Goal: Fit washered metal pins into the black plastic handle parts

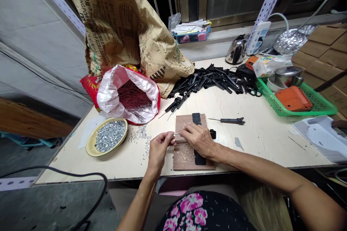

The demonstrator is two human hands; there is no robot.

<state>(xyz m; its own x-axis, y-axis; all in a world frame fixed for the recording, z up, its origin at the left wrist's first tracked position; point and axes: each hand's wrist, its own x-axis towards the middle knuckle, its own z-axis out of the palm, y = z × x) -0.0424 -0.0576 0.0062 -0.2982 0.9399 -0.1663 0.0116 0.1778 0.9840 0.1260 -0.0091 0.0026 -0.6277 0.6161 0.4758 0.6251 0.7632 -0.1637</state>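
Note:
My left hand [160, 147] is pinched on a thin metal pin [176, 134] that lies level over the left edge of a brown wooden block [187, 158]. My right hand [198, 138] rests on the block with its fingers curled at the pin's other end. Black pads [196, 117] are fixed on the block. A yellow dish [91, 143] of small silver washers sits to the left, with loose washers [139, 135] scattered beside it. A red-and-white bag of thin pins [130, 95] lies open behind it.
A pile of black plastic parts [208, 79] covers the table's middle back. One finished black part with a pin [230, 120] lies right of the block. A brown paper sack [127, 25], a green basket [320, 106], a kettle [236, 51] and cardboard [325, 43] stand around.

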